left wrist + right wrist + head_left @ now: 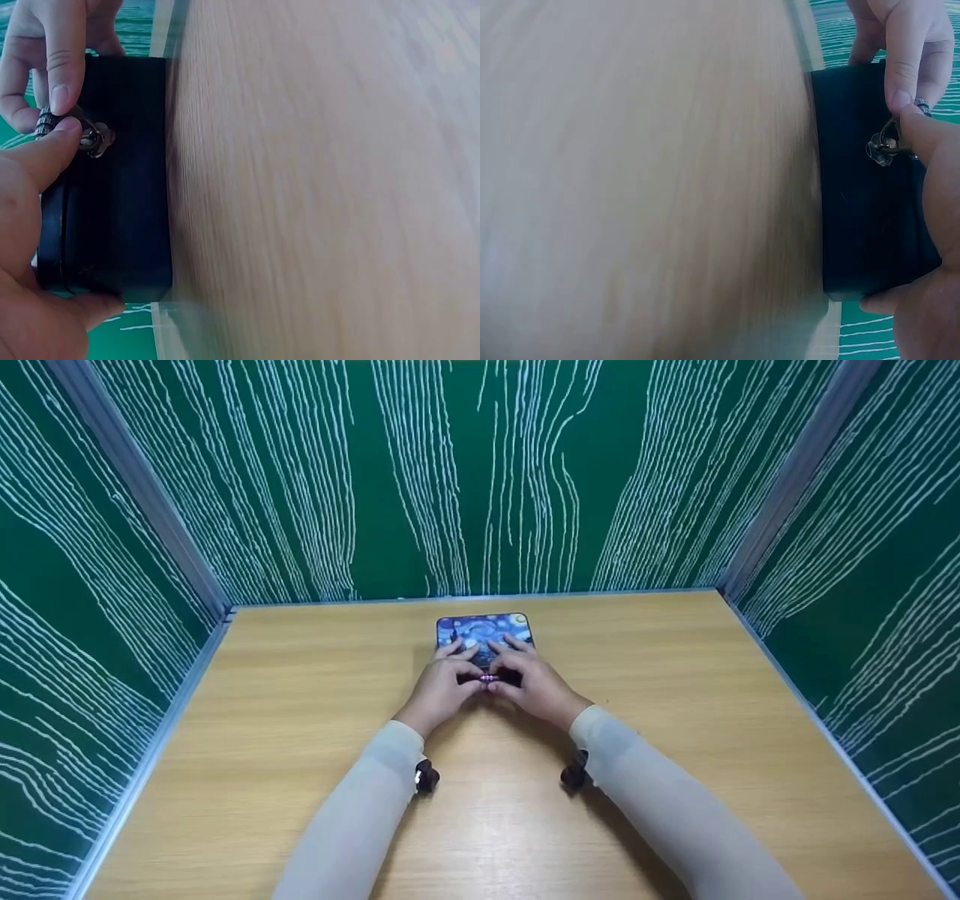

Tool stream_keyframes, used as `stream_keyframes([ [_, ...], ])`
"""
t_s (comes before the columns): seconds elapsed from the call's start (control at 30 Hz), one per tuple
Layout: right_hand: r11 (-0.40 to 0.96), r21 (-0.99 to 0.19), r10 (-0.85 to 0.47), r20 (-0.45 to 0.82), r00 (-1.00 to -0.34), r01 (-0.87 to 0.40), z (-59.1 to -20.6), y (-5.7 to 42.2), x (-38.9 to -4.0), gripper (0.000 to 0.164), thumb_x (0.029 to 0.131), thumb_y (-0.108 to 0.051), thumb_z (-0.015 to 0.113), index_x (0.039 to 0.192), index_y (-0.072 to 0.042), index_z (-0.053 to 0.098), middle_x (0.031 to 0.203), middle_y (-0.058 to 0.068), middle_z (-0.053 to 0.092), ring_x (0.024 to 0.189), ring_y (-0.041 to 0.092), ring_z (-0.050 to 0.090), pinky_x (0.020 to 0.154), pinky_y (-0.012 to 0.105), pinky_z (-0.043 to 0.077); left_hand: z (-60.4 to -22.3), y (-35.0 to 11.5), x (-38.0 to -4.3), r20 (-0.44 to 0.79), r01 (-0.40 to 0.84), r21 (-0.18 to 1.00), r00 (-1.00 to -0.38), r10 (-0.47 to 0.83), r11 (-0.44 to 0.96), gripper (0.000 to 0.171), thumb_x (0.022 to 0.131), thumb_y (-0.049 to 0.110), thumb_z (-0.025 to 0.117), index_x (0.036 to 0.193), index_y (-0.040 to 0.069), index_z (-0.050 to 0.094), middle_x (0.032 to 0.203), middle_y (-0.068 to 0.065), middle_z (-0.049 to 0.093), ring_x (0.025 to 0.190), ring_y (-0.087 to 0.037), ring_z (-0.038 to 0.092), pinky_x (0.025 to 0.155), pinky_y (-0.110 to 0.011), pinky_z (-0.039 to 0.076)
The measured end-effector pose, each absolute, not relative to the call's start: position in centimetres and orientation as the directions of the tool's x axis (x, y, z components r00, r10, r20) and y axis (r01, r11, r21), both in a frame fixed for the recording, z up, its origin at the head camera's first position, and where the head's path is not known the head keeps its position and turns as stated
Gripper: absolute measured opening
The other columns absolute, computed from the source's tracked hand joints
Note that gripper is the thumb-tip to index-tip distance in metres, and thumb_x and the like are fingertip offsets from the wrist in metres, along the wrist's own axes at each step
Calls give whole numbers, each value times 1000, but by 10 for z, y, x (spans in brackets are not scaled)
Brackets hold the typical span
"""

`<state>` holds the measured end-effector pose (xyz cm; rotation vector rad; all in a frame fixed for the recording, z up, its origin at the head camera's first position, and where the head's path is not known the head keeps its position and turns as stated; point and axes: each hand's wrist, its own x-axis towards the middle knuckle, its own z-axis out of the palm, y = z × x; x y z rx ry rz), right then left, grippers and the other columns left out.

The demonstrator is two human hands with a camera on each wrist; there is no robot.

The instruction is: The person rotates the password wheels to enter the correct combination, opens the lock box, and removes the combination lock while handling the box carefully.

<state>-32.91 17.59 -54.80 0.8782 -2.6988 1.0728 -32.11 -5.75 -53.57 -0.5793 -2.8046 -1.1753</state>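
Note:
A box with a swirling blue night-sky picture on its lid point(484, 628) rests on the table, its dark front side point(124, 217) facing me. At the middle of that side, a small padlock with ridged number dials point(45, 122) hangs by its shackle from a metal clasp point(879, 152). My left hand point(439, 690) pinches the padlock from the left with thumb and index finger. From the other side my right hand point(538, 686) pinches it too, thumbs nearly meeting. Other fingers of both hands lie on the lid and along the box's sides. The fingertips partly cover the padlock's body.
The box stands toward the back of a wooden table point(480, 810). Green panels with white wavy lines point(495, 472) rise along the back and both sides, with grey posts point(150, 487) at the corners. Each sleeved wrist carries a small dark camera point(427, 777).

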Motion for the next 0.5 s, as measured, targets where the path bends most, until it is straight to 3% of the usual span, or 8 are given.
stream_keyframes([
  [0.5, 602, -596, -468, 275, -840, -531, -546, 175, -328, 15, 109, -30, 79, 121, -22, 78, 181, 1, 47, 176, 39, 26, 140, 70, 23, -536, -57, -321, 169, 336, 687, -936, 309, 644, 17, 104, 24, 85, 119, 18, 89, 174, 9, 54, 176, -26, 29, 143, -54, 26],
])
